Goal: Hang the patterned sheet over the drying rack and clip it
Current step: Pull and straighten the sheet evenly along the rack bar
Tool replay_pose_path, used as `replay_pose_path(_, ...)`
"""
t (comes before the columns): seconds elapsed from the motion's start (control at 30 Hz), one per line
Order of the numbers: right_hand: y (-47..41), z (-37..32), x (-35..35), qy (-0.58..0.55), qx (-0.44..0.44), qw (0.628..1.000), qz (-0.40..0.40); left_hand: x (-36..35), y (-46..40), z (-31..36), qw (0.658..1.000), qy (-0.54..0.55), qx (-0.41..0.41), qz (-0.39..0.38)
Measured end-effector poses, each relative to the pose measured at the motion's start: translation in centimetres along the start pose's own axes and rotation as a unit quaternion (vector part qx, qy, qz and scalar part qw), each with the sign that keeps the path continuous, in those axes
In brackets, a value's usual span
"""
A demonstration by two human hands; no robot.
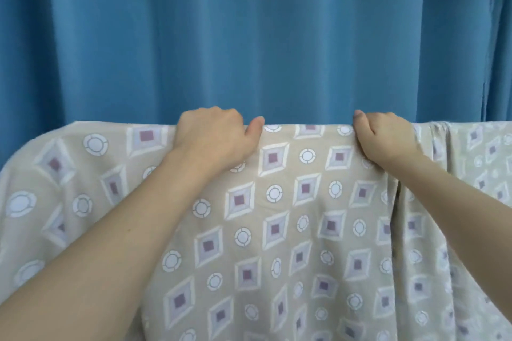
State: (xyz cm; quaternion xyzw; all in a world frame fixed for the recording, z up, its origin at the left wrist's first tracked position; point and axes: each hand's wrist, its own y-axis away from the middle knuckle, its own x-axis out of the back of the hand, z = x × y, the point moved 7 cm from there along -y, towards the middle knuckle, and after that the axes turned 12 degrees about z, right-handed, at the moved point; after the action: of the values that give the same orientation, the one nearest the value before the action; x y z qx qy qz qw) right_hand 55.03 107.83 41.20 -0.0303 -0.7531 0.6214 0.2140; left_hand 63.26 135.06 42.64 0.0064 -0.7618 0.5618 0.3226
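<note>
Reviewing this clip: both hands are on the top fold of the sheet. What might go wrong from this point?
1. No clip is in view; the left hand and right hand both grip the patterned sheet, so freeing a hand to fetch one may let it slide.
2. The sheet bunches into folds at the right and sags at the left, so it may hang unevenly.
3. The rack is hidden under the fabric, so clipping onto it would be guesswork.

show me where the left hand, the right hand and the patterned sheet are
left hand (214, 137): head view, on the back of the hand.
right hand (383, 135): head view, on the back of the hand.
patterned sheet (277, 230): head view, on the front face hanging below the top fold.
</note>
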Motion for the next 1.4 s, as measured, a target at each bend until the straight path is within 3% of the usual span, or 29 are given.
replay_pose_path(0.13,0.0,-1.3,-0.2,-0.015,0.046,0.999,0.014,-0.3,-0.4,1.9,0.997,0.06,-0.032,-0.045)
replay_pose_path(0.23,0.5,-1.9,0.3,-0.089,0.069,0.992,0.051,-0.5,-0.7,5.7,0.991,0.107,-0.074,-0.029)
replay_pose_path(0.37,3.6,3.6,2.1,-0.065,-0.089,0.983,0.149,-0.2,-0.4,7.2,0.987,0.107,-0.095,0.072)
replay_pose_path(0.4,4.8,5.2,2.8,-0.04,-0.139,0.979,0.144,0.0,-0.3,7.1,0.986,0.104,-0.088,0.096)
replay_pose_path(0.47,6.8,8.0,2.5,-0.039,-0.229,0.972,0.043,0.0,-0.2,6.9,0.988,0.091,-0.056,0.112)
replay_pose_path(0.53,8.5,9.6,1.5,-0.121,-0.335,0.93,-0.088,-0.1,-0.5,7.0,0.991,0.088,-0.031,0.098)
replay_pose_path(0.67,8.4,10.1,1.0,-0.265,-0.471,0.829,-0.142,-0.3,-1.8,7.7,0.989,0.126,-0.019,0.068)
replay_pose_path(0.73,7.3,9.1,0.6,-0.347,-0.505,0.774,-0.158,-0.4,-2.1,8.0,0.988,0.145,-0.011,0.052)
replay_pose_path(0.8,6.0,8.2,0.0,-0.4,-0.499,0.752,-0.16,-0.5,-2.2,8.0,0.987,0.155,0.006,0.033)
replay_pose_path(0.93,3.2,8.4,0.8,-0.437,-0.452,0.77,-0.112,-0.2,-2.2,7.7,0.987,0.154,0.047,0.018)
replay_pose_path(1.1,-4.6,14.6,4.2,-0.456,-0.493,0.739,0.047,2.6,-5.5,5.9,0.975,0.147,0.141,0.091)
replay_pose_path(1.2,-9.4,19.7,5.4,-0.393,-0.489,0.772,0.102,2.8,-8.1,4.4,0.969,0.116,0.196,0.101)
replay_pose_path(1.3,-10.7,22.4,3.7,-0.25,-0.432,0.867,-0.01,-0.5,-8.6,7.2,0.981,0.119,0.15,-0.045)
replay_pose_path(1.4,-7.9,22.0,0.1,-0.087,-0.3,0.915,-0.254,-4.1,-6.8,13.7,0.966,0.152,0.051,-0.203)
